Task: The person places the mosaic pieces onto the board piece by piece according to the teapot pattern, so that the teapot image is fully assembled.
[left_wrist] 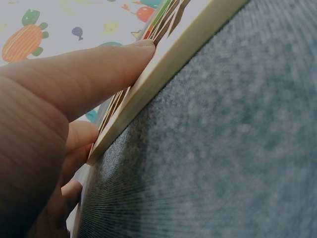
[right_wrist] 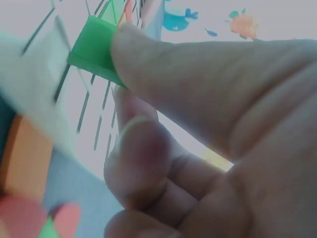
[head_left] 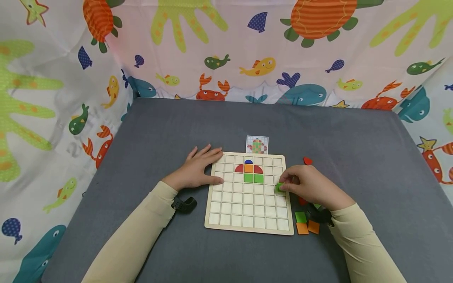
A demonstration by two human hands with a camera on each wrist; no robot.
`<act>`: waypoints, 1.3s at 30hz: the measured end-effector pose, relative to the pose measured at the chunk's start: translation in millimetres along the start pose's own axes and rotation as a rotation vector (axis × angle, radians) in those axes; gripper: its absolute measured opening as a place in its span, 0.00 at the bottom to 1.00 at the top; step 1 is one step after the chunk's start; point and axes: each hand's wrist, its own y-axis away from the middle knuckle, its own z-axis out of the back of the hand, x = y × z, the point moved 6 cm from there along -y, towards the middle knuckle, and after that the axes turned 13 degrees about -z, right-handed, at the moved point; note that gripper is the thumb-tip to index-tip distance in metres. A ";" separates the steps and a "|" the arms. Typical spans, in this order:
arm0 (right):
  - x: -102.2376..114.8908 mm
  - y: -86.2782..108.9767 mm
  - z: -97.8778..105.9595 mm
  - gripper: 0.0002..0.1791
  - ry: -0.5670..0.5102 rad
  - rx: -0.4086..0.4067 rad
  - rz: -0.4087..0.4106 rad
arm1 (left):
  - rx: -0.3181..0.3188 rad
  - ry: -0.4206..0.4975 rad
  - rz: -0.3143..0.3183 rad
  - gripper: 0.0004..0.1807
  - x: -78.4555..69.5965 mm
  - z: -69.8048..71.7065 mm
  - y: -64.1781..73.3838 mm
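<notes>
A pale wooden grid board [head_left: 249, 232] lies flat on the grey cloth. Set in its upper cells are a blue half-round piece [head_left: 249, 162], an orange square [head_left: 249, 168] between two red quarter-rounds [head_left: 239, 169], and two green squares [head_left: 253, 178] below. My right hand [head_left: 315, 186] pinches another green square tile [right_wrist: 94, 47] between thumb and finger, over the board's right edge. At the board's upper left my left hand [head_left: 196, 169] rests with fingers spread, its thumb [left_wrist: 114, 64] lying on the rim in the left wrist view.
A small pattern card [head_left: 257, 144] lies against the board's far edge. Loose pieces lie right of the board: a red one [head_left: 308, 160], a green square [head_left: 300, 217] and two orange squares [head_left: 313, 226], others partly hidden beneath the right hand. A printed sea-animal curtain [head_left: 226, 47] surrounds the table.
</notes>
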 end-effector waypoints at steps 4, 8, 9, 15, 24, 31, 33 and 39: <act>12.6 -13.6 -5.9 0.02 0.006 0.010 0.014 | -0.011 -0.001 -0.004 0.53 -0.7 0.5 0.9; 24.1 -24.1 -11.7 0.02 -0.001 0.010 0.040 | -0.007 -0.011 -0.004 0.52 -0.3 -0.4 -0.4; 26.6 -26.2 -13.2 0.03 -0.008 0.013 0.047 | -0.006 -0.011 -0.005 0.52 -0.3 -0.6 -1.1; 40.9 -38.9 -22.3 0.02 -0.050 0.021 0.074 | -0.004 0.002 -0.009 0.52 0.5 -1.7 -1.5; 61.5 -58.3 -33.9 0.02 -0.057 0.026 0.093 | -0.009 0.001 -0.012 0.52 -0.6 0.2 -1.5; 71.3 -69.6 -45.6 0.02 -0.044 0.044 0.148 | -0.002 -0.018 -0.022 0.52 -0.6 -0.5 -1.7; 71.6 -70.7 -47.7 0.02 -0.049 0.047 0.152 | -0.004 -0.018 -0.026 0.52 -1.2 -1.0 -2.4; 73.1 -72.6 -52.7 0.03 -0.023 0.033 0.172 | -0.005 -0.017 -0.013 0.52 -0.7 -1.0 -1.5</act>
